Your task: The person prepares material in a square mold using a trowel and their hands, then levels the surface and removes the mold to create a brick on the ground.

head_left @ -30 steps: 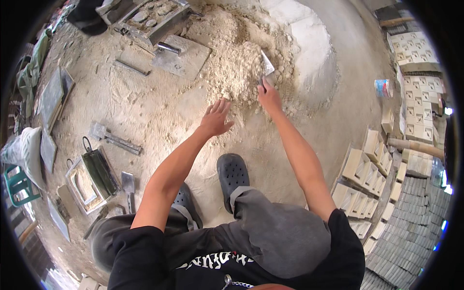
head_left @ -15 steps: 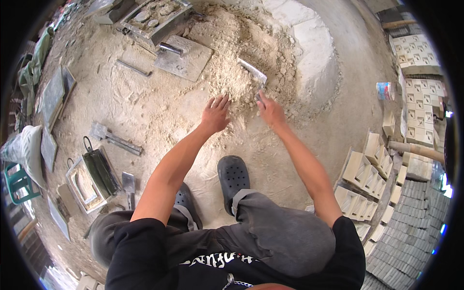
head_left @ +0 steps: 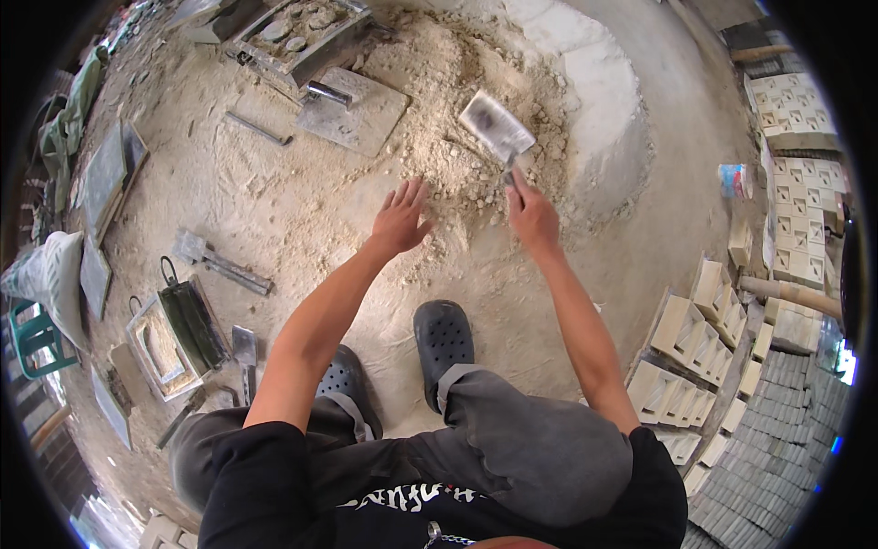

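Observation:
My right hand (head_left: 534, 220) is closed round the handle of a flat-bladed trowel (head_left: 497, 125). The trowel's rectangular metal blade is held over a heap of loose, crumbly sand (head_left: 439, 105), its face turned upward and slightly blurred. At the heap's near edge, my left hand (head_left: 400, 218) has its fingers stretched out and holds nothing. Beyond that hand lies a square flat board (head_left: 358, 114) with a metal cylinder (head_left: 329, 92) on it.
A pale raised rim (head_left: 599, 101) curves round the heap's right side. At left lie a hammer-like tool (head_left: 224, 263), a thin rod (head_left: 257, 128) and a framed mould (head_left: 169, 352). Cast blocks (head_left: 695, 339) stand at right near a small tub (head_left: 732, 180). A metal box (head_left: 302, 41) sits at the far left.
The trowel has lifted and turned, so its blade face now shows. My right hand has shifted slightly right and nearer; my left hand has moved a little left.

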Available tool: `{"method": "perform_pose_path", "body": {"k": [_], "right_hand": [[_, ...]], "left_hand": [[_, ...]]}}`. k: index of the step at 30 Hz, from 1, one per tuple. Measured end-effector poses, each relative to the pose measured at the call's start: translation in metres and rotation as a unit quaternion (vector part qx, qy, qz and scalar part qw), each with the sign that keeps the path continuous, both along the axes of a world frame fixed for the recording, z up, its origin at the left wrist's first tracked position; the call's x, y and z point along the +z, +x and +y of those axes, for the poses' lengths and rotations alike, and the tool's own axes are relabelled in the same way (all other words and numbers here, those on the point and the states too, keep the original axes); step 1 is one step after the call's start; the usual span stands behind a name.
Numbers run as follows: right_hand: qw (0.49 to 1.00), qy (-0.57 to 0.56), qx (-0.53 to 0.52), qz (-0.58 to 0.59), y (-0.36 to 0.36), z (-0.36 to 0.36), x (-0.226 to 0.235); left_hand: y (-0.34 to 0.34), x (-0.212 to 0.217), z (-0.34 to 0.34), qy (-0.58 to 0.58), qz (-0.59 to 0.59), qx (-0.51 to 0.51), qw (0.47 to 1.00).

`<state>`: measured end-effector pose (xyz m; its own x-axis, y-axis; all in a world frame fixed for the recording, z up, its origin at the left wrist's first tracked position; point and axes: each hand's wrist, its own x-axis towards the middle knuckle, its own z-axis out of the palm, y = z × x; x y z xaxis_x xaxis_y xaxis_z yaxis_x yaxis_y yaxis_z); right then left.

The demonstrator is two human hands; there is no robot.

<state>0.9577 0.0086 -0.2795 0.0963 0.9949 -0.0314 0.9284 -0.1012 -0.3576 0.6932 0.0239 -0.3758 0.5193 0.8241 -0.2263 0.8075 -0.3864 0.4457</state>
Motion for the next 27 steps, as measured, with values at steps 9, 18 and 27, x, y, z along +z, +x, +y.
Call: {"method": "perform_pose_path", "body": {"k": [9, 18, 27], "right_hand": [[0.999, 0.037, 0.006, 0.032, 0.074, 0.137, -0.082], [0.995, -0.052, 0.083, 0.02, 0.051, 0.065, -0.062], [0.983, 0.064, 0.132, -0.111, 0.02, -0.006, -0.02]], "left_hand": [[-0.004, 0.02, -0.021, -0.011, -0.081, 0.053, 0.995], [-0.017, 0.002, 0.014, -0.089, -0.218, 0.213, 0.948], [0.016, -0.033, 0.075, 0.062, -0.303, 0.159, 0.937]]}}
